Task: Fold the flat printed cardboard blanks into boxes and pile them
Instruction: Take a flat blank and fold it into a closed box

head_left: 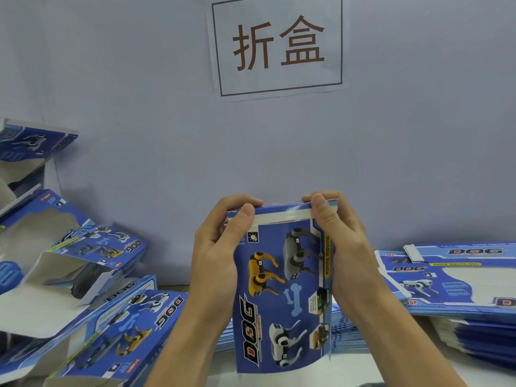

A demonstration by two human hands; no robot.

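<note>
Box (282,289) mid-fold, top flap closing; left hand (220,247) and right hand (340,241) both gripping it. Folded boxes (117,325) piled beyond left hand; flat blanks (446,280) stacked beyond right hand, unfolded.

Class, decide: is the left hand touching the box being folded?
Touching. Head view shows the left hand gripping the box, thumb on its top edge.
</note>
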